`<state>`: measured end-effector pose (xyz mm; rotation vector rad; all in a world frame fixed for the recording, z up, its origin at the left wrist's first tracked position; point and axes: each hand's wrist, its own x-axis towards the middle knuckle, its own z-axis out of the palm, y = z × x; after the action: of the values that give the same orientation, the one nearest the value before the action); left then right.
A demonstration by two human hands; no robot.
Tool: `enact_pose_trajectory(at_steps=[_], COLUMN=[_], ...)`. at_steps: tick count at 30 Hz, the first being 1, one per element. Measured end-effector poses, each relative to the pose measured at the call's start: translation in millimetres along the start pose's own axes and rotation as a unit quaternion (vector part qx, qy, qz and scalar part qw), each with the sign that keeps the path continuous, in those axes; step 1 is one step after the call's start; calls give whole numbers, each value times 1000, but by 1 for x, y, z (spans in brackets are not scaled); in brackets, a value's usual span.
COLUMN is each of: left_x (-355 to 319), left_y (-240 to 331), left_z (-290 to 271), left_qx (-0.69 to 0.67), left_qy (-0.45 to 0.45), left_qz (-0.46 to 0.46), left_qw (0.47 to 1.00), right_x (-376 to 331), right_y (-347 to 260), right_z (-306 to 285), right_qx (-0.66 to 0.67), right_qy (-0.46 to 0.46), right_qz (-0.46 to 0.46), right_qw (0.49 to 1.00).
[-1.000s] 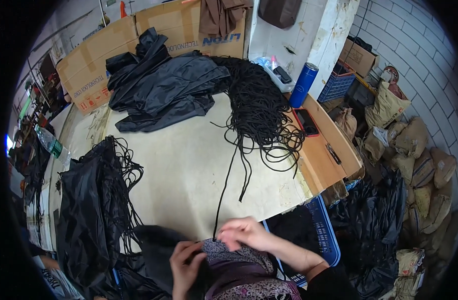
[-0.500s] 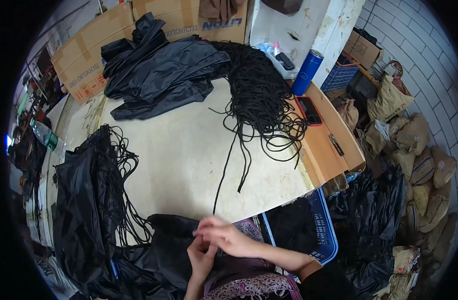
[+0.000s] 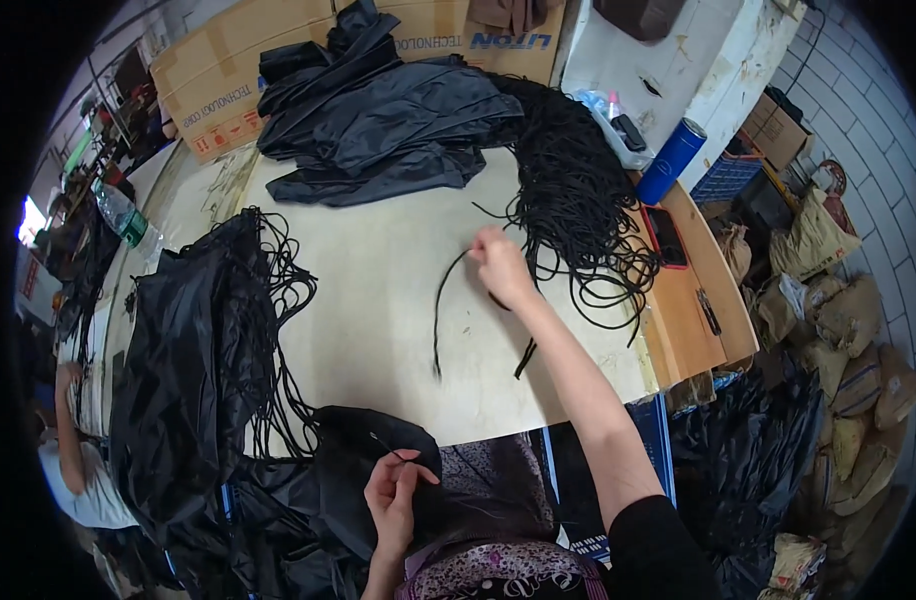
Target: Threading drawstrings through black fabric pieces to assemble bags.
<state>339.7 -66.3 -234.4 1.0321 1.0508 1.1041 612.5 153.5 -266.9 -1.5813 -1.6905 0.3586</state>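
Observation:
My right hand [image 3: 500, 265] is closed in a pinch over the middle of the table, gripping a black cord [image 3: 438, 318] whose loose end hangs down to the left. Right beside that hand spreads a large heap of black cords [image 3: 575, 165]. Lower down, my left hand [image 3: 390, 500] is closed at the table's near edge, with a thin, pale-tipped, needle-like tool [image 3: 378, 440] between its fingers. Black fabric [image 3: 343, 470] lies under and beside the left hand. How the fingers meet the fabric is partly hidden.
Black fabric pieces with cords [image 3: 193, 340] are piled at the left, more black fabric [image 3: 398, 120] at the back. A blue can [image 3: 673, 160], a phone [image 3: 664, 237] and a black tool [image 3: 709, 312] sit at the right. Another person's arm [image 3: 70, 430] shows at far left.
My right hand has moved up and away from the left hand, to the cord heap, with a cord in its grip. The left hand stays near the fabric. The whole view has shifted slightly.

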Motion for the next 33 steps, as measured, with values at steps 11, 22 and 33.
enact_pose_trajectory(at_steps=[11, 22, 33], left_x=[18, 25, 29], left_y=[-6, -10, -11], left_z=[2, 9, 21], left_qx=[-22, -19, 2], left_qy=[-48, -61, -34], left_qz=[-34, -40, -11], left_qw=[998, 997, 999], right_x=[4, 75, -116], right_y=[-46, -62, -114], right_z=[33, 155, -14], right_qx=[-74, -184, 258], right_qy=[-31, 27, -161], right_qz=[-126, 18, -123], right_qw=[989, 982, 945])
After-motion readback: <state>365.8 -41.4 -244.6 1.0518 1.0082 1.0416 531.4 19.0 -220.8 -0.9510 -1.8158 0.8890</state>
